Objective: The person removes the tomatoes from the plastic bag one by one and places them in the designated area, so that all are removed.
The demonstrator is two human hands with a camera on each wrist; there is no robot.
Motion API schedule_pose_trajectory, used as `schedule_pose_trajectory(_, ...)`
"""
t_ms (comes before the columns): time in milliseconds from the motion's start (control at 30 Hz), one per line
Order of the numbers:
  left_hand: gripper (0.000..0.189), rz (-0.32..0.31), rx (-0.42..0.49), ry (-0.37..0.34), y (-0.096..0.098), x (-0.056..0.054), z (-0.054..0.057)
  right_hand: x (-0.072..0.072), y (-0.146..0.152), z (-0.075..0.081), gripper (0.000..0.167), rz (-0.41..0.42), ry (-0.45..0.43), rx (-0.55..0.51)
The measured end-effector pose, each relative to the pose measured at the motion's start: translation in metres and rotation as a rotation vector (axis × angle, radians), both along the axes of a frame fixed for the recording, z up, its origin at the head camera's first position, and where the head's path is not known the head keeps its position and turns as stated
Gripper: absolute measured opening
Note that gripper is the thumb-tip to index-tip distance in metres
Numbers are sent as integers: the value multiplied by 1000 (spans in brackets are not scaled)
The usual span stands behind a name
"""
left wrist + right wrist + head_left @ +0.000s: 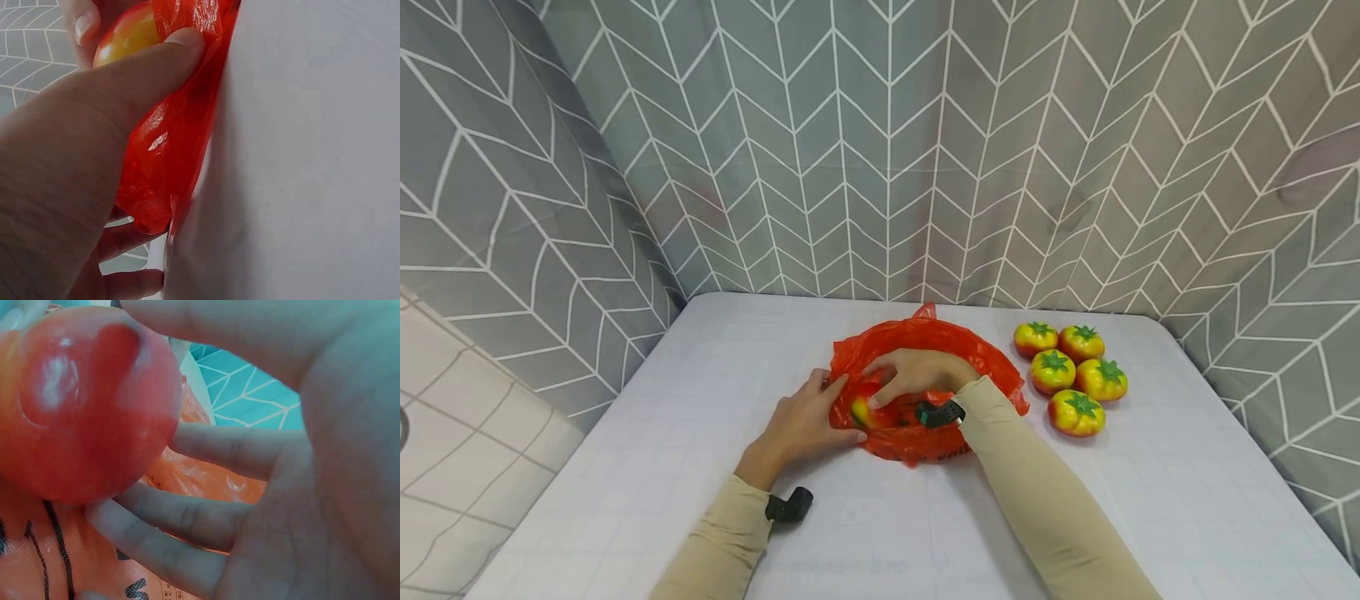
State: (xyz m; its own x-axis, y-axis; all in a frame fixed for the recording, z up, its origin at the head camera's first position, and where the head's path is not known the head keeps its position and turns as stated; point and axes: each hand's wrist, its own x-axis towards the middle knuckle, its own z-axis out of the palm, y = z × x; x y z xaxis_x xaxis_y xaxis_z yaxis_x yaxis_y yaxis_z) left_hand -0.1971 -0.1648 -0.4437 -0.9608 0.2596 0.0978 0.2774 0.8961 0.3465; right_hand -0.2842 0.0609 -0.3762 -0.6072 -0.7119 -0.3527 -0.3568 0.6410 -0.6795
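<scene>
A red plastic bag (992, 367) lies spread open on the white table, its rim standing up in a ring. My left hand (801, 422) holds the bag's left edge, the thumb on its outside in the left wrist view. Inside the opening, my right hand (917, 371) grips a glossy red and yellow tomato (94, 419), thumb on one side and fingers on the other. That tomato sits close to the left hand, partly covered by the fingers and the bag in the head view.
Several red and yellow tomatoes (1052, 372) with green leafy tops stand grouped to the right of the bag. The white table (700, 358) ends at a grey patterned curtain (887, 167) behind. Black straps with devices (790, 505) sit on both wrists.
</scene>
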Motion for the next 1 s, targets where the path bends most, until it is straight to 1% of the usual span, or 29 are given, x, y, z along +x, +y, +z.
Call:
schedule_pose_trajectory(100, 100, 1, -2, -5, 0, 0, -1, 0, 1, -2, 72, 1, -40, -22)
schedule_pose_trajectory(167, 100, 1, -1, -3, 0, 0, -1, 0, 2, -3, 72, 3, -50, -31)
schedule_pose_trajectory(367, 100, -2, -1, 16, 0, -2, -1, 0, 2, -3, 73, 0, -38, -42)
schedule_pose_trajectory(533, 99, -5, -5, 13, 0, -2, -3, -1, 2, -5, 68, 12, -35, -37)
schedule_pose_trajectory(800, 99, -1, 0, 13, 0, -2, -2, -1, 5, -2, 63, 5, 9, -40)
schedule_pose_trajectory(900, 98, 2, 10, 6, 1, -2, -2, -1, 7, 1, 64, -14, 43, -65)
schedule_pose_trajectory(1000, 98, 8, 12, -5, 0, 0, -2, 2, 12, 1, 62, -46, 78, -113)
